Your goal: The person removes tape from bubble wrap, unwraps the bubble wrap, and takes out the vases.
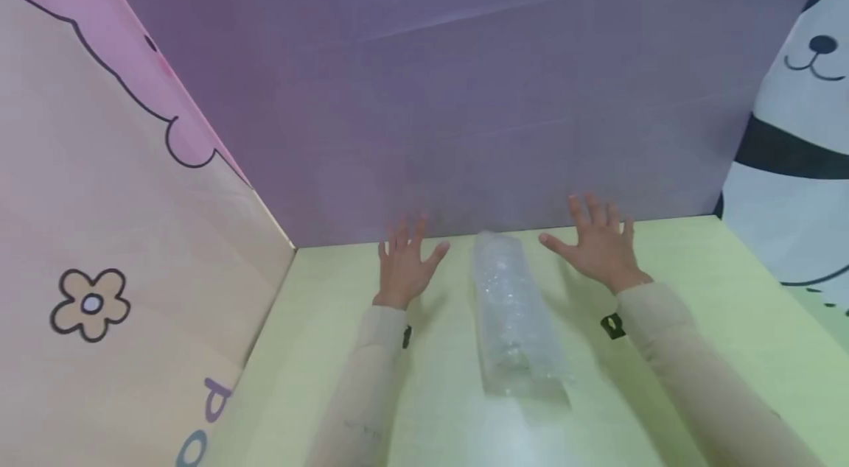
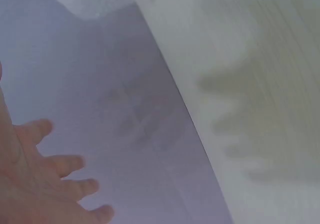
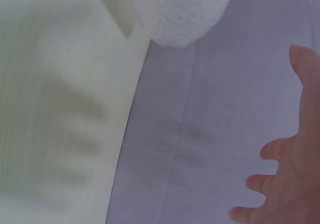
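A roll of clear bubble wrap (image 1: 507,297) lies lengthwise on the pale yellow-green table (image 1: 438,408), its far end near the back edge. To its left, my left hand (image 1: 403,268) hovers with fingers spread, apart from the wrap. On the other side my right hand (image 1: 600,246) is likewise spread and touches nothing that I can see. Both wrist views show the left hand (image 2: 45,184) and the right hand (image 3: 285,169) holding nothing, with finger shadows on the table. The near end of the wrap looks loose and flattened; whether anything is inside it I cannot tell.
A purple-grey wall covering (image 1: 464,99) rises behind the table's back edge. At the left stands a pale panel (image 1: 166,246) with a flower print. A panda-print panel (image 1: 789,216) is at the right. Small dark pieces show beside each wrist.
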`<state>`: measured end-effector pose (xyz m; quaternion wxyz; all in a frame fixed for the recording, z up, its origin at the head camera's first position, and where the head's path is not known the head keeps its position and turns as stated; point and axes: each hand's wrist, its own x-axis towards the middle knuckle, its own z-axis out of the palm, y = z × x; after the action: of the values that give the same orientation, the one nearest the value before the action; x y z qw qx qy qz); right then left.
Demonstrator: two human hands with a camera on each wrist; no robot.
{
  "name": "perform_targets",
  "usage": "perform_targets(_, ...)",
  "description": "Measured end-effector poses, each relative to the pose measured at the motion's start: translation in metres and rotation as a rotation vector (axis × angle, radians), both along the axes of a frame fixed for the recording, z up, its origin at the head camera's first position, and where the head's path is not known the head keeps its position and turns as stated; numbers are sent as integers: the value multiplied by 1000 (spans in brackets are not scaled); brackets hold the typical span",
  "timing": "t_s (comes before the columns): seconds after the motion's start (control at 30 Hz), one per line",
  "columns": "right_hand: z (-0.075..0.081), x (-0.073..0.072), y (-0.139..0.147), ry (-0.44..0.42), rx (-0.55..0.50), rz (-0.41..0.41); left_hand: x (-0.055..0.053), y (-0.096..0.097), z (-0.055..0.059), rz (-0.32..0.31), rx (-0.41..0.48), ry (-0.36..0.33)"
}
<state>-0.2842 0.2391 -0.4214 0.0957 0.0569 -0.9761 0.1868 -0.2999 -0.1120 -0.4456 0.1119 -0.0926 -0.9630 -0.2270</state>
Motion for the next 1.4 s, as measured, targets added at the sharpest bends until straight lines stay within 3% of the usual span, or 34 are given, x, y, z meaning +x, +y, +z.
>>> perform_targets(0.07,1,3,-2,-15,-21,8,5,3,0,-21,74,-8)
perform_targets(0.3,-1,17,-13,-151,-157,45,24,14,-5,-71,332,-150)
perform_targets(0.5,-7,33,-20,-228,-278,110,38,26,-13,-91,439,-229)
perform_targets(0.73,-15,45,-28,-267,-368,198,44,36,-14,-115,465,-314)
perform_targets(0.9,-24,52,-31,-321,-395,231,46,37,-22,-150,501,-354)
perform_targets(1.2,-33,62,-25,-441,-403,294,53,44,-26,-194,492,-309)
perform_targets(1.4,-35,66,-24,-521,-451,340,58,46,-24,-192,487,-322)
